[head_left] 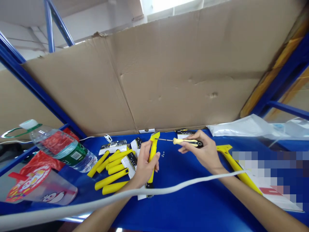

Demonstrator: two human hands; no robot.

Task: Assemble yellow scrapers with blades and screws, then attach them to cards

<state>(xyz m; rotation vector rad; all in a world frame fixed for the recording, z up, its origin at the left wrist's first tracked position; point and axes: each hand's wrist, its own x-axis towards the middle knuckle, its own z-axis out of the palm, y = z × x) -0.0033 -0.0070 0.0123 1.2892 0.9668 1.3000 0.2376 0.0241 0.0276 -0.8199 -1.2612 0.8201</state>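
My left hand [145,164] is closed round the handle of a yellow scraper [153,151], held upright with its flared head at the top. My right hand [205,151] grips a screwdriver [185,141] with a cream and black handle. Its thin shaft points left, and the tip meets the scraper's head just below the top; whether it sits in a screw is too small to tell. Several tiny pale pieces [163,154] lie on the blue table [178,199] between my hands. Left of my left hand is a pile of yellow handles [113,177].
Packaged items with black-and-white cards [113,147] lie behind the pile. At the left stand a water bottle [65,148] and a plastic cup [48,187]. Another yellow scraper [241,170] rests at right. A white cable [169,190] crosses in front; cardboard [181,74] walls the back.
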